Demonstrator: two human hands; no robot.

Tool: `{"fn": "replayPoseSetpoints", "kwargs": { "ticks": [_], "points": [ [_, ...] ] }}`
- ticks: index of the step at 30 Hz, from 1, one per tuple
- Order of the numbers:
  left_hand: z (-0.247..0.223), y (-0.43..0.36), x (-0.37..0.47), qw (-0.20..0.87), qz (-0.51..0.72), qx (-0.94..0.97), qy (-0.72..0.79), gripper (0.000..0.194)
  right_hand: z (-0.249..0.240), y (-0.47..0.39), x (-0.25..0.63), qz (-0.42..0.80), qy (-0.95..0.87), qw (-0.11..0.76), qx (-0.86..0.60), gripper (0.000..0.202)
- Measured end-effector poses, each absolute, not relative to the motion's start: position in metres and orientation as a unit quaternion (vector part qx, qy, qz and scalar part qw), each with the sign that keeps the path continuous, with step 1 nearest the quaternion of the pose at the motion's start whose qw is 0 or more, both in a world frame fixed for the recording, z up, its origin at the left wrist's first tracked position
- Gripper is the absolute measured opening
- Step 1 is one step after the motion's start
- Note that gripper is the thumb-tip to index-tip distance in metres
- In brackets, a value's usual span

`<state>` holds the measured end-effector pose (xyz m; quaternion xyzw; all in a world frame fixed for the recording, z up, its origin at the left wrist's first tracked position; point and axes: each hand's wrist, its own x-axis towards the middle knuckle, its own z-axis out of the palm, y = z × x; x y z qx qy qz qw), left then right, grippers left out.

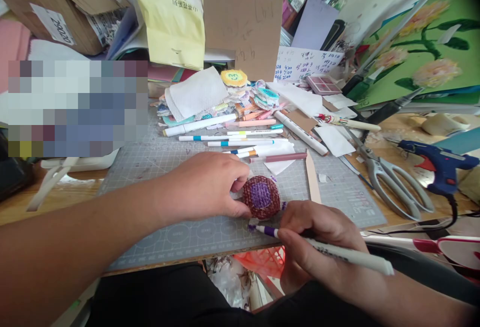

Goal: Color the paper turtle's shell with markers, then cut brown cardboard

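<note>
Purple marker (333,250): tip points left and slightly far; long axis runs left to right, blunt end farther right and nearer.
Right hand (324,223): fingers closed around the marker.
Round piece (261,197): brown rim, purple centre, no clear long axis; on the cutting mat (348,192), just beyond the marker tip.
Left hand (210,182): narrow, curled at the piece's left edge; cannot tell if it grips.
Edges: mat's near edge close by.
Room: wooden stick (312,177) bounds the right, pens (243,142) the far side.
</note>
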<state>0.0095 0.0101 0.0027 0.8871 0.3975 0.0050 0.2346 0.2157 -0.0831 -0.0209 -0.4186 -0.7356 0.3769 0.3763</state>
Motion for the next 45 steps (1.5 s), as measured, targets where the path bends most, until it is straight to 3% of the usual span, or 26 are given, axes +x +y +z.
{"fn": "replayPoseSetpoints", "kwargs": {
  "ticks": [34,39,45],
  "points": [
    [0.0,0.011,0.009,0.234,0.0,0.887,0.399,0.034,-0.021,-0.081,0.217,0.409,-0.712,0.35,-0.452,0.021],
    [0.005,0.014,0.006,0.25,0.003,0.888,0.386,0.034,-0.021,-0.081,0.223,0.532,-0.61,0.405,-0.425,0.023],
    [0.013,0.022,0.0,0.271,0.05,0.874,0.4,0.018,-0.017,-0.073,0.237,0.639,-0.43,0.47,-0.431,0.025]
  ]
}}
